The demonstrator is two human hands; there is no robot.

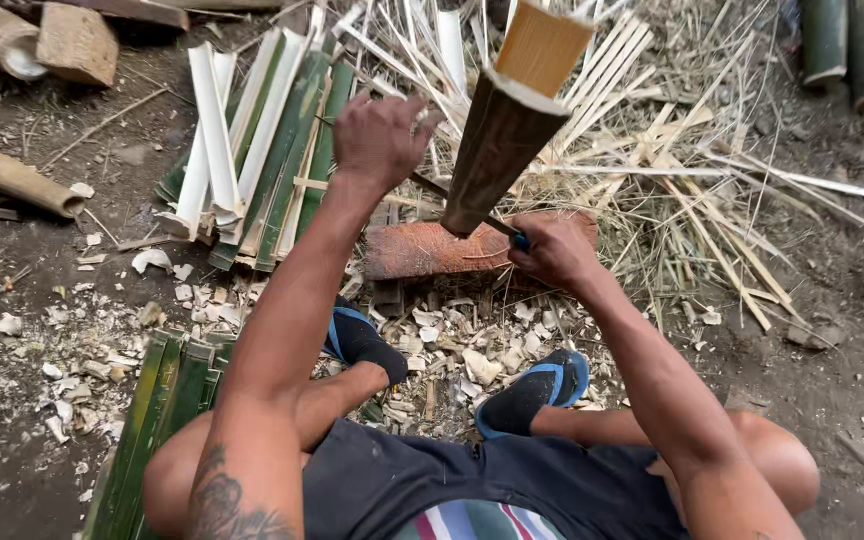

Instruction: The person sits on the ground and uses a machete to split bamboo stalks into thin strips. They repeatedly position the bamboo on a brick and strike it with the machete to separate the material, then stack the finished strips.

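I see a bamboo piece [500, 150] standing tilted on a reddish block [432, 250], its long axis leaning away. My right hand [555, 250] grips a blade handle at its base; my left hand [380, 140], fist closed, sits just left.

A fan of split bamboo slats [262, 140], green outside and pale inside, lies on the dirt ground [842, 330] at upper left. More green slats [157, 420] lie at lower left. Thin pale strips [652, 130] spread at upper right. Pale chips [462, 350] litter the middle. Round bamboo poles [7, 175] lie at far left, green culms [852, 45] at top right.
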